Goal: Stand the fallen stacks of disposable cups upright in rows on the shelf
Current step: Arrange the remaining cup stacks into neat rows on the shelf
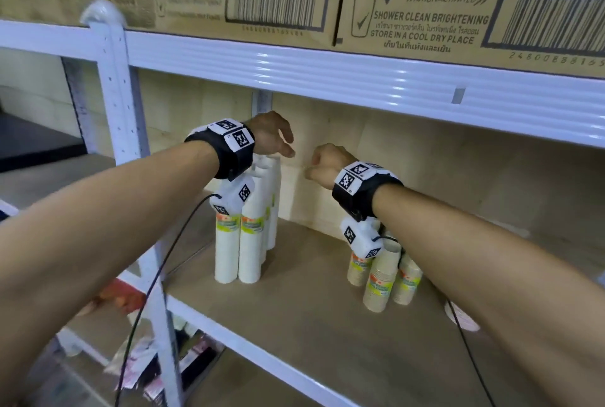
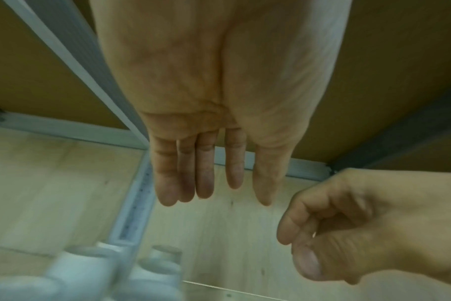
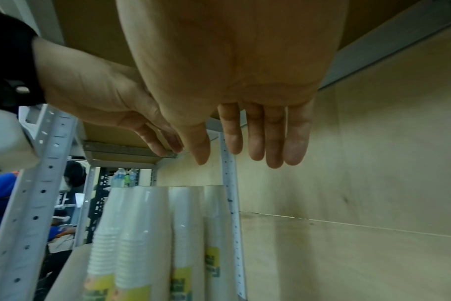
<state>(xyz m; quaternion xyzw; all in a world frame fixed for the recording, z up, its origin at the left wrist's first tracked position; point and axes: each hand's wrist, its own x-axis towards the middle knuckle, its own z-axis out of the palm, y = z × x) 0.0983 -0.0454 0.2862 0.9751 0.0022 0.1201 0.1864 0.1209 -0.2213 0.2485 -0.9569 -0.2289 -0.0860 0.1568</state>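
Several tall white cup stacks (image 1: 250, 243) stand upright in a tight group at the left end of the wooden shelf board (image 1: 294, 292); the right wrist view shows the same white cup stacks (image 3: 152, 234) from close by. Three shorter brown cup stacks (image 1: 381, 279) stand upright further right, under my right wrist. My left hand (image 1: 283, 146) hovers just above the white stacks, fingers straight (image 2: 209, 183) and empty. My right hand (image 1: 322, 164) hangs beside it near the back panel, fingers relaxed (image 3: 268, 146), holding nothing.
Rexona cardboard boxes (image 1: 425, 4) sit on the upper shelf beam (image 1: 327, 76) just overhead. A white perforated post (image 1: 121, 105) stands left of the stacks. A pale round object (image 1: 461, 318) is half hidden under my right forearm. Packets lie on the lower shelf (image 1: 137, 361).
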